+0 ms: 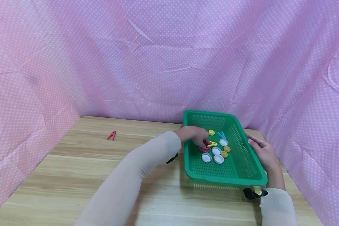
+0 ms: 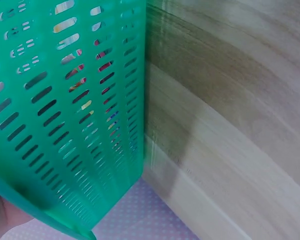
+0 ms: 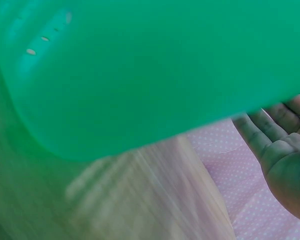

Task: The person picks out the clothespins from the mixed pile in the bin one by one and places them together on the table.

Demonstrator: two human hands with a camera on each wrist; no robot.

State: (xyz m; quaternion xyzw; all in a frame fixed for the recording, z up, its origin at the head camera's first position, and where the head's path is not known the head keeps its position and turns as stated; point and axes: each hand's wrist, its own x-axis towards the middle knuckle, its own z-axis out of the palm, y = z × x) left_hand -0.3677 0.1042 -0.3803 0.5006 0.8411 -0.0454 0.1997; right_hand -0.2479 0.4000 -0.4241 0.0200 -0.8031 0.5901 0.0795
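Observation:
A green plastic basket (image 1: 237, 181) stands on the right part of the table. My left hand (image 1: 199, 136) reaches over its left rim, fingertips down at the red clothespins (image 1: 204, 149); whether it pinches one is hidden. Beside the fingers lies a yellow clothespin (image 1: 212, 144). White caps (image 1: 218, 158), yellow caps (image 1: 227, 149) and a blue clothespin (image 1: 222, 135) are also in the basket. My right hand (image 1: 265, 155) holds the basket's right rim from outside; its palm (image 3: 292, 175) shows in the right wrist view.
One red clothespin (image 1: 111, 135) lies alone on the wooden table (image 1: 82, 175), toward the back left. A pink dotted cloth (image 1: 135, 62) hangs behind the table and along both sides. In the left wrist view, the basket's slotted wall (image 2: 75, 110) fills the left side.

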